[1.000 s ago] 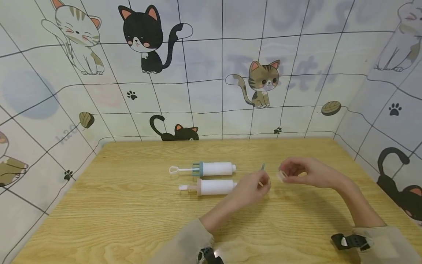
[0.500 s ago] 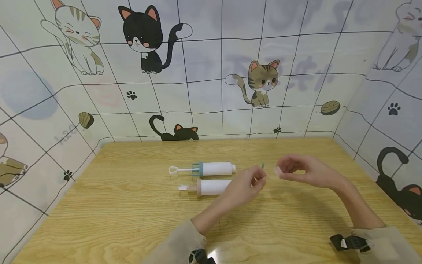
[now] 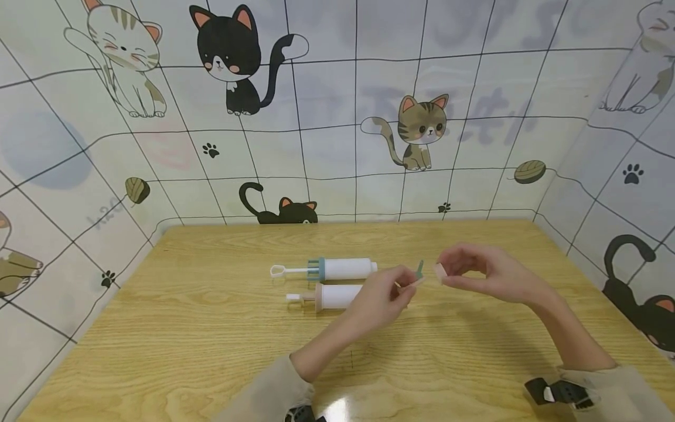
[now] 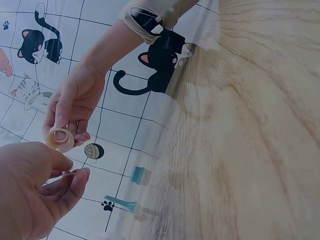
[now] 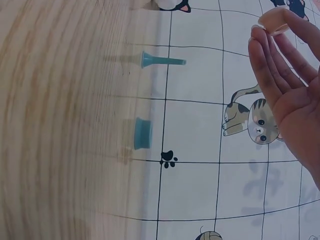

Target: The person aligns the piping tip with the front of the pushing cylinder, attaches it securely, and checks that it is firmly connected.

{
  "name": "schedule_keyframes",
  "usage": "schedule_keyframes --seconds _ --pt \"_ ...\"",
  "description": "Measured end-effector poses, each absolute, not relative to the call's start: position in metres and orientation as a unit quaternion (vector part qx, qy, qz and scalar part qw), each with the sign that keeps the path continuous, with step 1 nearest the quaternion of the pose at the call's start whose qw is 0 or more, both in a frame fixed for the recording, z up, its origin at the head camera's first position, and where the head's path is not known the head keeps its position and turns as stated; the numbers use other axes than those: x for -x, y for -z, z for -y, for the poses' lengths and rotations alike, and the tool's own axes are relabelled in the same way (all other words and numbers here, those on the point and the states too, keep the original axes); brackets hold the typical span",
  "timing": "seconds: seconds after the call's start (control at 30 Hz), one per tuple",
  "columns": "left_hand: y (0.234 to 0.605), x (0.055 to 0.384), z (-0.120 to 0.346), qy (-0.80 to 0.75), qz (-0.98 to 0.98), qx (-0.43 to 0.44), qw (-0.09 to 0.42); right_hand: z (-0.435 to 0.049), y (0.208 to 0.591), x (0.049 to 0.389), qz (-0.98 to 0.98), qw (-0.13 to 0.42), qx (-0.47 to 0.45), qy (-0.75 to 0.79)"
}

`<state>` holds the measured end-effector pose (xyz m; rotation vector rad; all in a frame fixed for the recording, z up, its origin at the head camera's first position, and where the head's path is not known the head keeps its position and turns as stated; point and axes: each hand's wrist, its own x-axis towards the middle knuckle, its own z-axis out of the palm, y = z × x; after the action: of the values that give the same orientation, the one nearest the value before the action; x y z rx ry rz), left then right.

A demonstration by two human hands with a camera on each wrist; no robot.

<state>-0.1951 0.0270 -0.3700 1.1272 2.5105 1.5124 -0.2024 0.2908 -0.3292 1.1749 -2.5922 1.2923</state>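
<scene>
Left hand (image 3: 381, 297) partly hides pink-collared tube (image 3: 336, 297), head view; teal nozzle (image 3: 420, 269) beyond.

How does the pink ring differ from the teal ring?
Colour: the pink ring is pale, the teal ring blue-green.
Place: the right hand holds the pink ring off the table; the teal ring stands on it.
Pose: the pink ring is tilted, the teal ring upright.
Both are short and round.

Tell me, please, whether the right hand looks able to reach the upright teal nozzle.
Probably yes: the right wrist view shows nothing between the right hand and the teal nozzle, though the held pink ring may need setting down first.
</scene>
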Motion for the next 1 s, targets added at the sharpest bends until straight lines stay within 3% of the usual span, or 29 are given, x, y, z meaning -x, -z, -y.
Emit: schedule_keyframes --seconds 0.3,0.67,1.0 --pt "0.370 0.194 -0.015 -0.469 -0.802 -0.369 -0.021 -0.282 0.330 0.199 0.813 0.007 -0.389 -0.433" --pt "0.365 0.189 -0.011 -0.495 -0.788 -0.364 0.026 -0.269 0.328 0.193 0.797 0.011 -0.410 -0.443" --pt "0.360 0.186 -0.010 -0.505 -0.779 -0.371 -0.003 -0.264 0.328 0.191 0.797 0.019 -0.407 -0.446"
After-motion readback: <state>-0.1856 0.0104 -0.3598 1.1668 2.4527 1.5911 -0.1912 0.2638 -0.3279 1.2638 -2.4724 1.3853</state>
